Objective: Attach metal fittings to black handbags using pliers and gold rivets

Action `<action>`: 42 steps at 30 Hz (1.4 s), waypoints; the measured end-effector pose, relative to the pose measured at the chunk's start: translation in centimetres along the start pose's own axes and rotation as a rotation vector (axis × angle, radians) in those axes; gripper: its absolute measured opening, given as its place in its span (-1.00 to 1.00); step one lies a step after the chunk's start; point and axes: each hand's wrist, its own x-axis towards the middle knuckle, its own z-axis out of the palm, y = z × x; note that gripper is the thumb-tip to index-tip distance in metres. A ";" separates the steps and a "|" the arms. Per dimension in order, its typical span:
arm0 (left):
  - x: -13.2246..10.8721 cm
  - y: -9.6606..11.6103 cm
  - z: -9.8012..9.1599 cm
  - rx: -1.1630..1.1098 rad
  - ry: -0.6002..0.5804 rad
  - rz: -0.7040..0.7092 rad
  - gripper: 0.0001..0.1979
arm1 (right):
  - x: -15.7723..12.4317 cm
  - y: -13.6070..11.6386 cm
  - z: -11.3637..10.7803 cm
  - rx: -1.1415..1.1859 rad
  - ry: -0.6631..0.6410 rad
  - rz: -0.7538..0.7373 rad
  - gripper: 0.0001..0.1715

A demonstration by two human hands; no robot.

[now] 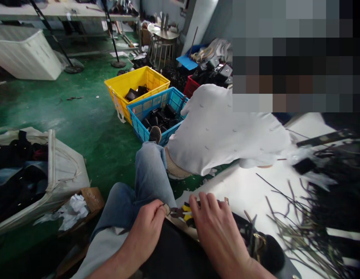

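Over the lap, left hand (145, 230) pinches a black piece (174, 252) by its corner — right hand (216, 226) curls tight round yellow pliers (184, 211).

— What's the one near us wearing?
— Faded blue jeans (126, 205), with a pale grey cloth (101, 248) by the lap. The left hand (145, 228) and right hand (216, 226) are bare, forearms uncovered.

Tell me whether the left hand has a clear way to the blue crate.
Probably not. The left hand pinches a tan strip at the lap; the blue crate stands beyond a jeans-clad leg, which lies between them, and it looks too far off.
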 end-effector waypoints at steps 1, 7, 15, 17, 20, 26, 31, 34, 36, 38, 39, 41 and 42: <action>0.1 0.1 0.1 0.010 0.000 0.002 -0.61 | -0.2 -0.1 0.0 0.006 0.001 0.011 -0.61; 0.4 0.0 0.7 0.022 -0.030 0.021 -0.59 | -1.0 -0.4 0.1 0.018 0.013 0.068 -0.65; 0.4 0.1 1.4 0.010 -0.046 0.035 -0.58 | -1.3 -0.1 0.3 0.055 -0.009 0.146 -0.71; 0.5 0.2 1.6 0.022 -0.042 0.037 -0.59 | -1.3 0.0 0.2 0.054 -0.013 0.158 -0.70; 0.8 0.3 2.0 0.033 -0.041 0.035 -0.59 | -1.1 0.4 0.1 0.073 -0.012 0.177 -0.68; 1.1 0.5 2.5 0.020 -0.052 0.040 -0.60 | -1.0 0.9 0.3 0.078 -0.005 0.197 -0.72; 1.3 0.2 2.8 0.027 -0.053 0.039 -0.61 | -1.4 0.4 0.9 0.066 0.013 0.176 -0.69; 1.3 0.0 3.0 0.046 -0.049 0.049 -0.61 | -1.7 -0.2 1.2 0.001 0.003 0.145 -0.72; 1.3 0.0 3.1 0.051 -0.058 0.037 -0.60 | -1.9 -0.5 1.3 -0.054 -0.002 0.120 -0.75; 1.2 0.0 3.3 0.057 -0.058 0.025 -0.60 | -2.0 -0.7 1.4 -0.096 0.000 0.114 -0.76; 1.2 0.1 3.4 0.062 -0.058 0.026 -0.60 | -2.1 -0.7 1.4 -0.108 0.004 0.115 -0.77; 1.1 0.2 3.6 0.076 -0.053 0.036 -0.60 | -2.1 -0.8 1.5 -0.119 0.010 0.112 -0.77; 1.1 0.3 3.6 0.082 -0.048 0.043 -0.61 | -2.1 -0.8 1.6 -0.120 0.012 0.110 -0.76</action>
